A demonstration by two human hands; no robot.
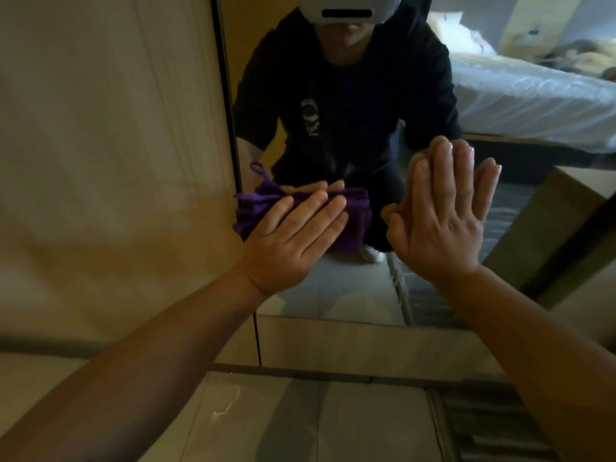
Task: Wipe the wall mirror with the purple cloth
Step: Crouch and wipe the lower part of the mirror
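Two hands up on the mirror [333, 288], low section near bottom edge. Left hand [293, 238] flat, fingers straight and together, pinning purple cloth [353, 225] to glass just beside the dark frame edge [230, 105] – pressing, not clutching. Cloth bunched, long axis approx horizontal, sticking out to the right past the fingertips. Right hand [440, 211] to the right, near but apart from cloth, palm open on bare glass, holding nothing. Judgement: left hand does the wiping; unwiped glass lies rightward and up, so stroke likely runs along cloth's long axis toward right hand
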